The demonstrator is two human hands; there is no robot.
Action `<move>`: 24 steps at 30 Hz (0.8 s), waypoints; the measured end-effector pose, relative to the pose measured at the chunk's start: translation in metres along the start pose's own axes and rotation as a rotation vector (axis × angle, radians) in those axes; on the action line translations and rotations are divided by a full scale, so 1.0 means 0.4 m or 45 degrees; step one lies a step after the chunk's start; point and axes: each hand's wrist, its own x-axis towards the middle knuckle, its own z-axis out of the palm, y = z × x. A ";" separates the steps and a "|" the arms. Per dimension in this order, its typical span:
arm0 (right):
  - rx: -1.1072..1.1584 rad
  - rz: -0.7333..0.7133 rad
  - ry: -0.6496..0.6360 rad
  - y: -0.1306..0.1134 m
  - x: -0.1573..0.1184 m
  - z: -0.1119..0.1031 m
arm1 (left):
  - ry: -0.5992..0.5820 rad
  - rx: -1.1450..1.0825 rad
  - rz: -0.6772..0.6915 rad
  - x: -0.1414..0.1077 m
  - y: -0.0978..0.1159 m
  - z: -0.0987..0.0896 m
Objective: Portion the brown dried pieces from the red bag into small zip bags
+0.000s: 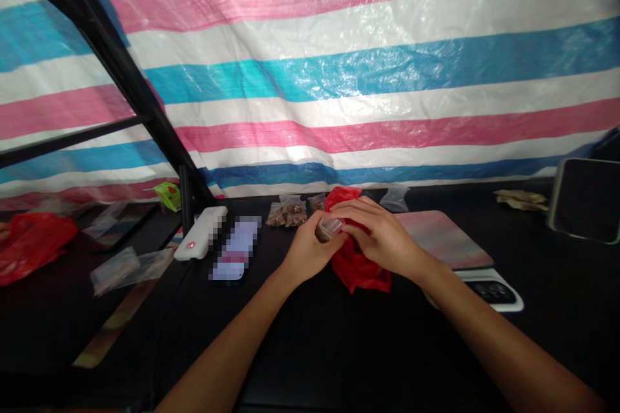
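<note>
My left hand (310,250) is closed around a small clear plastic bag (330,228), with what is inside it hard to make out. Curled over from the other side, my right hand (387,232) has its fingertips pressed to the same clear bag. A crumpled red plastic bag (361,268) lies under and behind both hands, and part of it is hidden by them. Just behind my left hand sit small clear bags of brown pieces (293,211). A scale with a shiny flat plate (443,239) stands beside my right forearm, which covers part of its front.
Left of my hands lie a phone (237,248) and a white power bank (201,232). A black metal frame (126,90) slants down to the table there. Further left are another red bag (36,245) and clear bags (128,269). A dark-screened device (586,200) stands far right.
</note>
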 end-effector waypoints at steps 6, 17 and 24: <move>0.077 0.144 0.174 0.009 -0.003 -0.002 | 0.116 -0.039 0.036 0.007 -0.007 -0.001; 0.120 0.527 0.214 0.068 -0.010 -0.027 | 0.422 -0.257 -0.105 0.012 0.035 -0.006; -0.171 0.468 -0.102 0.106 -0.034 -0.057 | 0.101 0.058 -0.256 -0.016 -0.005 0.015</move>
